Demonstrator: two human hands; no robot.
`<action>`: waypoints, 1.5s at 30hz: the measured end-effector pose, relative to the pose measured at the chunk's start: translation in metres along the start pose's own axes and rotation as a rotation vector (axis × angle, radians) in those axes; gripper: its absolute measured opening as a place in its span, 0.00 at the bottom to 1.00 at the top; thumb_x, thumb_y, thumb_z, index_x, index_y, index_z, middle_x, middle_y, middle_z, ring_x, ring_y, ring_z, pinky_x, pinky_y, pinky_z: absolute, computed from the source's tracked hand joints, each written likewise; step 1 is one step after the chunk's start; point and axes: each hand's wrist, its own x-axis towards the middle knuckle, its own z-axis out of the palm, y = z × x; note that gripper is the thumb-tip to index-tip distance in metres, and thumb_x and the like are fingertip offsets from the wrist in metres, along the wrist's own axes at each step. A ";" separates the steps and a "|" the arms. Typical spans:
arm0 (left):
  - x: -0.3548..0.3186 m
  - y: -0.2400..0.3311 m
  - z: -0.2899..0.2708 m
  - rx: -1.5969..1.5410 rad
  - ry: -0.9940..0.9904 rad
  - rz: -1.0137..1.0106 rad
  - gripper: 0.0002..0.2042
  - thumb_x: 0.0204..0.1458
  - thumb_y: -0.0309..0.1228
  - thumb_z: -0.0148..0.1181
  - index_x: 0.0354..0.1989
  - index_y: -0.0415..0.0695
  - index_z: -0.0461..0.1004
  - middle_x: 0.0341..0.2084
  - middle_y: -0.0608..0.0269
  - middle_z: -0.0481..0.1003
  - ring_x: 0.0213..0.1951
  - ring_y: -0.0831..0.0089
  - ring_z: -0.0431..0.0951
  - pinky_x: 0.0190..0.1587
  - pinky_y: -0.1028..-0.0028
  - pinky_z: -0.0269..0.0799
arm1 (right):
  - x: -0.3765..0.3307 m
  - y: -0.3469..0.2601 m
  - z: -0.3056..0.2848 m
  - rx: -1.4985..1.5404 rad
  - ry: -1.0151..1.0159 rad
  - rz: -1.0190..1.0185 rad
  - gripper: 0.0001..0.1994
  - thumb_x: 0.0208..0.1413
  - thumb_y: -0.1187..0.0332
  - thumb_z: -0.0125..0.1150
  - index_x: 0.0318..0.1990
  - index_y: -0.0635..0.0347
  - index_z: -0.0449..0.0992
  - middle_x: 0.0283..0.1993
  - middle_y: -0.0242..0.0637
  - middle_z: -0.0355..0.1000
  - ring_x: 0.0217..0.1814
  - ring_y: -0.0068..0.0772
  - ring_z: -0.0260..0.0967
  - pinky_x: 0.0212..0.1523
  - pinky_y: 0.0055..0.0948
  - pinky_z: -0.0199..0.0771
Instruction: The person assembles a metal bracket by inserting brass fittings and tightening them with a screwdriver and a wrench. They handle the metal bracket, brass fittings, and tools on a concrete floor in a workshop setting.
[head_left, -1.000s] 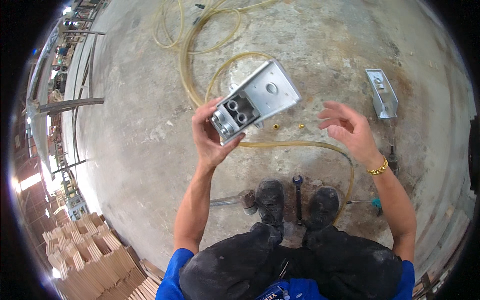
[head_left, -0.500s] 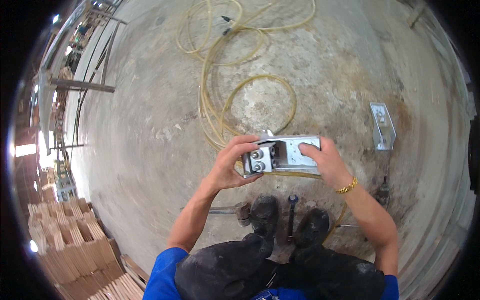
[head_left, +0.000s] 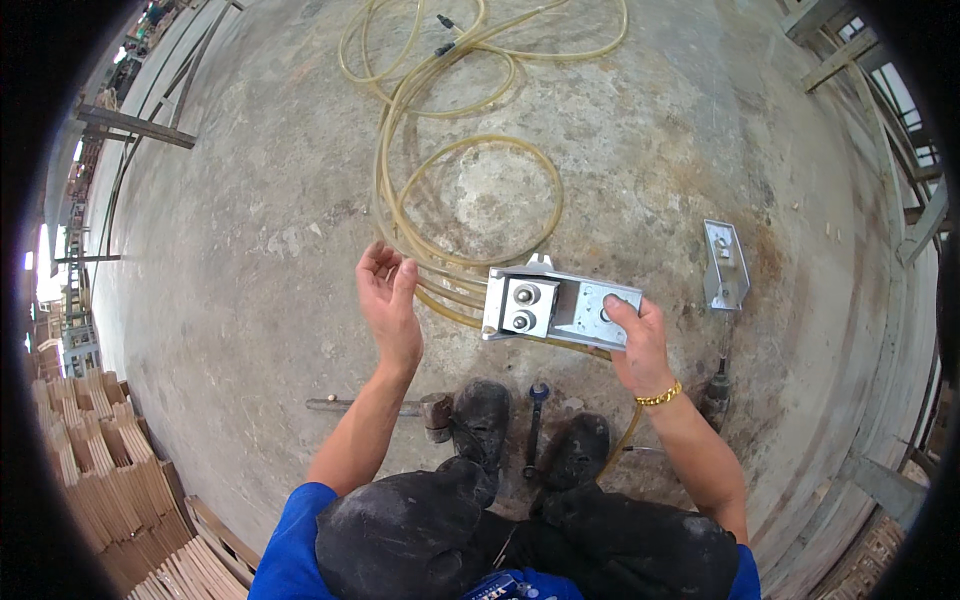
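Right hand (head_left: 633, 340) grips one end of a grey metal bracket (head_left: 560, 306), thumb on top, held level above the shoes (head_left: 480, 425). Left hand (head_left: 388, 300) open, fingers spread, clear of it. Beyond: yellow hose (head_left: 455, 200) coiled on the concrete floor (head_left: 250, 220); second bracket (head_left: 725, 265) lying to the right.

So the metal bracket assembly (head_left: 560, 305) sits up in the right hand (head_left: 638, 345), over the floor (head_left: 250, 250), with the left hand (head_left: 388, 300) apart from it on the left. The coiled hose (head_left: 470, 190) lies on the floor beyond both hands. A second bracket (head_left: 725, 265) lies off to the right. Hammer (head_left: 400, 407) is left of the shoes (head_left: 530, 440), wrench (head_left: 535, 425) between them. Stacked wood (head_left: 100, 470) is far left.
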 end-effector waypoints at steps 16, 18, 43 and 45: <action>-0.004 0.035 0.010 0.727 -0.797 0.246 0.27 0.48 0.46 0.62 0.51 0.39 0.70 0.50 0.53 0.71 0.55 0.56 0.68 0.63 0.57 0.50 | -0.007 -0.006 0.008 -0.212 -0.010 -0.031 0.11 0.56 0.68 0.58 0.41 0.68 0.76 0.37 0.33 0.75 0.37 0.18 0.70 0.40 0.21 0.70; 0.003 0.034 0.003 0.666 -0.898 0.276 0.31 0.45 0.50 0.64 0.53 0.41 0.69 0.49 0.54 0.71 0.55 0.58 0.68 0.63 0.55 0.47 | -0.010 -0.012 0.016 -0.230 -0.022 -0.029 0.11 0.56 0.68 0.58 0.41 0.69 0.76 0.37 0.32 0.75 0.36 0.18 0.69 0.40 0.21 0.70; -0.046 -0.001 0.018 0.811 -0.919 0.297 0.13 0.42 0.25 0.68 0.38 0.39 0.75 0.33 0.56 0.74 0.36 0.59 0.73 0.42 0.65 0.66 | 0.021 -0.019 -0.006 0.182 0.051 0.124 0.08 0.59 0.67 0.53 0.40 0.62 0.72 0.34 0.36 0.74 0.32 0.28 0.72 0.22 0.31 0.71; -0.044 -0.016 -0.004 0.855 -1.027 -0.030 0.13 0.44 0.26 0.67 0.40 0.40 0.76 0.35 0.54 0.75 0.40 0.56 0.74 0.46 0.62 0.67 | 0.019 -0.018 0.001 0.187 0.047 0.146 0.08 0.59 0.67 0.53 0.41 0.63 0.72 0.34 0.36 0.74 0.31 0.29 0.73 0.21 0.31 0.72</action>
